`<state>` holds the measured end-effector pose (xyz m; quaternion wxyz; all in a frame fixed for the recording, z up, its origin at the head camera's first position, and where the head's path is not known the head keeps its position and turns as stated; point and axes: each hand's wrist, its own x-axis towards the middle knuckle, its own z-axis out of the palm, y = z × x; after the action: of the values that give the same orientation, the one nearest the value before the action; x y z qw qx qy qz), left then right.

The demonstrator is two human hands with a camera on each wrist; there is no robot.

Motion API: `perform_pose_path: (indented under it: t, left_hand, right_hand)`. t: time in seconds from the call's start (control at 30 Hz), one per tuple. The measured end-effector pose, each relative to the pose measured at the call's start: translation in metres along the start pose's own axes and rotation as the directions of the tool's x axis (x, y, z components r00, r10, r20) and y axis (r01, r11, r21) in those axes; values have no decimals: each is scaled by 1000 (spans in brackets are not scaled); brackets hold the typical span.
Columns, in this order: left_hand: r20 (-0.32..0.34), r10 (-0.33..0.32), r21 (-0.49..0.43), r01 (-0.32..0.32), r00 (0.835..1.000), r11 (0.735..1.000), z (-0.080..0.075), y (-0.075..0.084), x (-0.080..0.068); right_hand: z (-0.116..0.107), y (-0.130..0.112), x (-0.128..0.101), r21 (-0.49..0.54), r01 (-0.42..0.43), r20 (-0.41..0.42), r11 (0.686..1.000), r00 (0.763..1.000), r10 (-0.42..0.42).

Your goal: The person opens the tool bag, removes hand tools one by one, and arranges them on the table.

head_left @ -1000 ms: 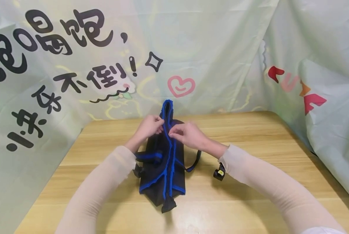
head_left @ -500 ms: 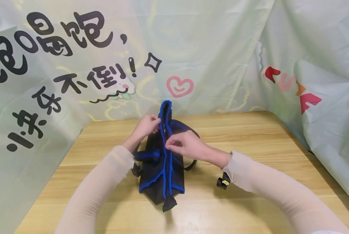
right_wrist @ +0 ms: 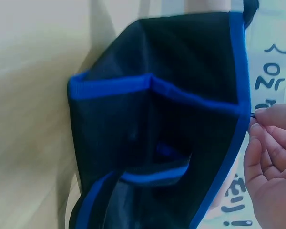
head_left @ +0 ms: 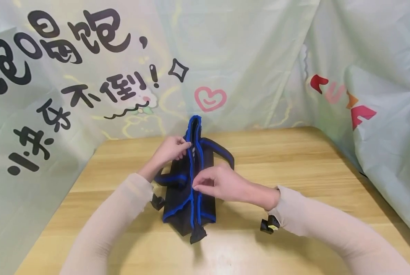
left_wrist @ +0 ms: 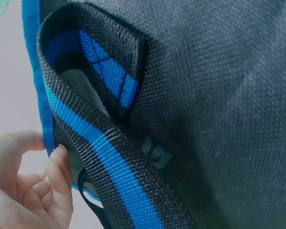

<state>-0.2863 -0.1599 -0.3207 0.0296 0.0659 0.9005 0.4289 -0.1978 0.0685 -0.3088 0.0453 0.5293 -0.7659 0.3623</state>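
A black tool bag [head_left: 179, 206] with blue trim stands on the wooden table, its long top opening pointing away from me. My left hand [head_left: 170, 149] pinches the blue-edged rim [left_wrist: 47, 129] near the far end, between thumb and forefinger. Nearer to me, my right hand [head_left: 222, 184] pinches a small dark zipper pull [right_wrist: 253, 115] at the top edge, mostly covered by the fingertips. Beyond that hand the two rims stand slightly apart. A black fabric tab [head_left: 198, 233] sticks out at the bag's near end.
Strap handles with a blue stripe hang off both sides, the left handle [head_left: 170, 179] below my left wrist and the right handle [head_left: 222, 150] beyond my right hand. The wooden table [head_left: 277, 160] ends at a printed curtain [head_left: 253, 68] behind and at the right.
My right hand has slid along the top edge toward the near end of the bag, and the right handle has come into fuller view. My left hand has stayed near the far end.
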Motion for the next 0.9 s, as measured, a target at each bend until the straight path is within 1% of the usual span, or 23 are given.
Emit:
perform_pose_path:
  t: [0.1,0.17,0.3,0.47,0.63,0.73,0.8,0.9]
  left_hand:
    - [17,-6,-5,6,1000,1000,0,-3,-2]
    - [11,-7,-15,8,1000,1000,-1,-5,-3]
    - [-6,-16,-22,16,1000,1000,-2,-7,-4]
    - [-10,-29,-22,29,1000,999,-3,-8,-4]
    - [-14,-29,-39,29,999,999,-3,-8,-5]
    - [-20,-33,-51,32,999,998,-3,-10,-5]
    - [-22,-35,-54,34,999,998,-3,-11,-5]
    - [-27,-31,-44,29,999,999,-4,-12,-4]
  right_hand:
    - [2,-8,-5,1,28,15,1000,999,-29]
    - [4,-13,-7,7,33,23,999,999,-33]
    - [9,-21,-12,51,43,48,998,998,-45]
    - [16,-31,-18,69,112,81,991,990,-117]
    - [19,-42,-24,61,137,75,989,987,-142]
    - [20,-48,-26,97,138,72,986,987,-145]
    - [20,-54,-28,114,163,70,980,983,-172]
    - [19,-61,-29,97,235,61,967,968,-242]
